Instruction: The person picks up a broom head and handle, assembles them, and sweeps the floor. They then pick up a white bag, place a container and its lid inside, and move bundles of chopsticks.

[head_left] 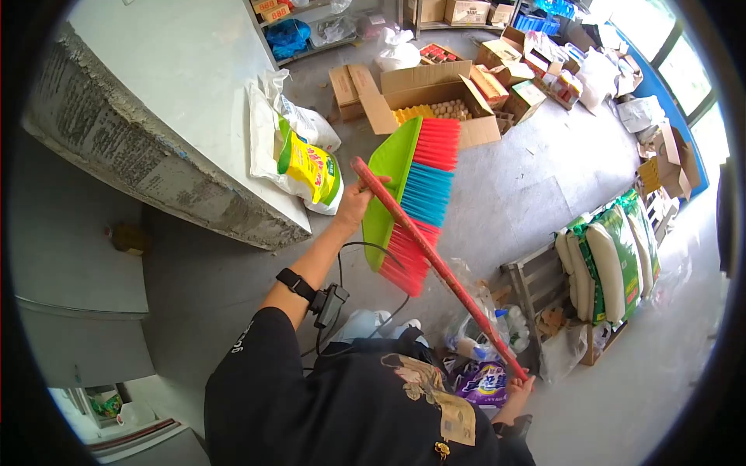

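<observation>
My left hand (355, 205) is closed at the edge of a broom head (378, 231), close to one end of a red handle (435, 260). The head has a bright green back and stiff bristles (426, 193) in red, blue and red bands, pointing right. Slantwise across the head runs the handle, its upper end sticking out past the green edge. Down at the lower right, my right hand (516, 394) pinches the other end of the handle. A black strap with a small device (329, 304) sits on my left wrist, and a cable loops behind the broom.
White and yellow sacks (311, 165) lean against a pale wall (179, 85) on the left. Ahead stand open cardboard boxes (430, 78), one with eggs (449, 110). Green-and-white sacks (614, 260) rest on a rack at right. A purple bag (482, 384) and plastic bottles lie near my feet.
</observation>
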`<state>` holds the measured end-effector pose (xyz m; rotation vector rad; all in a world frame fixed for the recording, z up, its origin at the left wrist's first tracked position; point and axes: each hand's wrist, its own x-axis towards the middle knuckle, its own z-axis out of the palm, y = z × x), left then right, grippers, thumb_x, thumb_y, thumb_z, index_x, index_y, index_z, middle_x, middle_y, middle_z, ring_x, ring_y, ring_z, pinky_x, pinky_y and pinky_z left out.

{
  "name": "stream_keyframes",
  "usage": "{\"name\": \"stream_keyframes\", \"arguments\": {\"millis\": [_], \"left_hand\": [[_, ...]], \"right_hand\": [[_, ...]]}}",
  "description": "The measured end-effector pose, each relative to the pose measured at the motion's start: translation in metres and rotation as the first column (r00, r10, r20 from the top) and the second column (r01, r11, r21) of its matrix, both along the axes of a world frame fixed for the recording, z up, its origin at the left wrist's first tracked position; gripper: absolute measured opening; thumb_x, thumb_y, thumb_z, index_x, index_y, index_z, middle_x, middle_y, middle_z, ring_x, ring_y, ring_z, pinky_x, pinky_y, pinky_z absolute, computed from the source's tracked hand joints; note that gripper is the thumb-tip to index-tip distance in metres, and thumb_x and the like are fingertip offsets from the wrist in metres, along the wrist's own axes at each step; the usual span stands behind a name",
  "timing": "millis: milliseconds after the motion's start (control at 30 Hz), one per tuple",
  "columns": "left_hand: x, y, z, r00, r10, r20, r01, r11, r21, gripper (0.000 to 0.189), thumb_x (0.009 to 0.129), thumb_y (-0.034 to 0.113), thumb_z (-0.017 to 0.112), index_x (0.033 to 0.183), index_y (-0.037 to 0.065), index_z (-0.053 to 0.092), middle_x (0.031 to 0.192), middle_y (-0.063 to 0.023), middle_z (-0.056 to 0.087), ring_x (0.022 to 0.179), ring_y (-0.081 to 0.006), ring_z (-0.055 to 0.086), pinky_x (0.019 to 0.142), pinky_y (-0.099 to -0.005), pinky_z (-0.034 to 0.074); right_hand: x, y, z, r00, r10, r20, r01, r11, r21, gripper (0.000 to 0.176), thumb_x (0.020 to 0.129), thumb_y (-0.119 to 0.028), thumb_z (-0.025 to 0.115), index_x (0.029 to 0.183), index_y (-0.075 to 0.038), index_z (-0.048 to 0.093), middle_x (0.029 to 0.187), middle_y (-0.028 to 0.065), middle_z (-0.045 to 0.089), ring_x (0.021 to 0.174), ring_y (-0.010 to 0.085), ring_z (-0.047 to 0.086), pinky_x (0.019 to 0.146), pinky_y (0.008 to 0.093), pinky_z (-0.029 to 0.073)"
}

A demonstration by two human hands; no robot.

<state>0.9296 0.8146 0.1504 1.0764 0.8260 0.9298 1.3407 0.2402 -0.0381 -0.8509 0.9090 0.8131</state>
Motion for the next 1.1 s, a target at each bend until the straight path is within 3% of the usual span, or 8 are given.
{"name": "stream_keyframes", "arguments": {"millis": [100, 133, 200, 400, 533, 633, 900, 1100], "left_hand": [[-0.013, 0.006, 0.0, 0.989, -0.069, -0.133, 0.106, 0.952, 0.289, 0.032, 0.081, 0.014, 0.046, 0.106, -0.003, 0.055, 0.094, -0.0082, 0.059, 0.086, -0.017, 0.056, 0.082, -0.0279, 0.043], [-0.009, 0.002, 0.012, 0.991, -0.135, -0.001, 0.133, 0.978, 0.162, 0.031, 0.08, 0.019, 0.049, 0.101, -0.003, 0.057, 0.093, -0.007, 0.059, 0.084, -0.0162, 0.056, 0.08, -0.0277, 0.044], [0.002, -0.009, 0.037, 0.984, -0.136, 0.117, 0.145, 0.987, -0.074, 0.038, 0.081, 0.029, 0.05, 0.1, -0.003, 0.057, 0.09, -0.006, 0.059, 0.082, -0.0138, 0.056, 0.078, -0.0265, 0.044], [0.021, -0.019, 0.036, 0.996, 0.001, -0.088, -0.007, 0.997, -0.071, 0.035, 0.084, 0.031, 0.049, 0.076, 0.0, 0.062, 0.071, -0.0056, 0.059, 0.068, -0.0119, 0.054, 0.066, -0.0242, 0.044], [0.028, -0.025, 0.037, 0.995, 0.088, -0.052, -0.088, 0.996, -0.007, 0.034, 0.084, 0.027, 0.047, 0.067, 0.0, 0.059, 0.064, -0.0064, 0.057, 0.063, -0.0122, 0.052, 0.062, -0.025, 0.043], [0.034, -0.026, 0.043, 0.977, 0.169, -0.129, -0.15, 0.978, 0.143, 0.033, 0.083, 0.026, 0.048, 0.065, 0.0, 0.058, 0.063, -0.0055, 0.056, 0.061, -0.0113, 0.051, 0.061, -0.0252, 0.041], [0.071, -0.062, 0.067, 0.902, 0.135, -0.41, 0.127, 0.824, 0.553, 0.031, 0.084, 0.018, 0.05, 0.059, -0.001, 0.05, 0.054, -0.0057, 0.05, 0.056, -0.012, 0.048, 0.058, -0.0277, 0.039], [0.076, -0.076, 0.071, 0.827, 0.174, -0.534, 0.265, 0.718, 0.644, 0.032, 0.082, 0.019, 0.052, 0.057, 0.0, 0.047, 0.053, -0.0086, 0.045, 0.058, -0.0189, 0.046, 0.059, -0.0336, 0.038]], "right_hand": [[0.014, 0.022, -0.012, 0.994, 0.1, 0.037, -0.097, 0.993, -0.071, 0.05, 0.083, -0.061, 0.035, 0.082, -0.017, 0.059, 0.056, -0.0059, 0.05, 0.035, 0.0094, 0.031, 0.032, 0.0227, 0.026], [0.018, 0.028, -0.02, 0.985, 0.145, 0.089, -0.124, 0.97, -0.208, 0.049, 0.083, -0.061, 0.035, 0.08, -0.017, 0.058, 0.05, -0.0054, 0.046, 0.034, 0.0094, 0.032, 0.031, 0.0224, 0.028], [0.013, 0.061, 0.005, 0.991, 0.109, 0.076, -0.105, 0.993, -0.051, 0.044, 0.084, -0.058, 0.039, 0.073, -0.018, 0.055, 0.043, -0.0048, 0.037, 0.033, 0.0085, 0.029, 0.032, 0.0215, 0.029], [0.021, 0.138, 0.015, 0.969, 0.089, 0.232, -0.162, 0.934, 0.319, 0.05, 0.083, -0.058, 0.041, 0.076, -0.01, 0.055, 0.049, -0.0028, 0.043, 0.035, 0.0067, 0.029, 0.033, 0.0197, 0.023], [-0.002, 0.194, 0.057, 0.938, 0.247, 0.244, -0.261, 0.965, 0.027, 0.037, 0.082, -0.047, 0.053, 0.083, -0.01, 0.057, 0.067, -0.0009, 0.055, 0.045, 0.0058, 0.04, 0.039, 0.0191, 0.031], [-0.014, 0.217, 0.049, 0.577, 0.691, 0.436, -0.65, 0.711, -0.268, 0.026, 0.082, -0.033, 0.058, 0.088, -0.008, 0.057, 0.072, -0.0002, 0.057, 0.052, 0.0043, 0.044, 0.042, 0.0181, 0.033], [-0.125, 0.374, 0.166, -0.434, 0.434, 0.79, -0.637, 0.472, -0.609, 0.031, 0.076, -0.013, 0.063, 0.106, -0.009, 0.06, 0.099, 0.0045, 0.056, 0.081, 0.0127, 0.053, 0.07, 0.0254, 0.045], [-0.156, 0.412, 0.162, -0.653, 0.239, 0.719, -0.501, 0.576, -0.646, 0.016, 0.071, -0.018, 0.065, 0.085, -0.011, 0.062, 0.085, 0.0056, 0.058, 0.078, 0.0215, 0.055, 0.07, 0.0341, 0.043]]}}
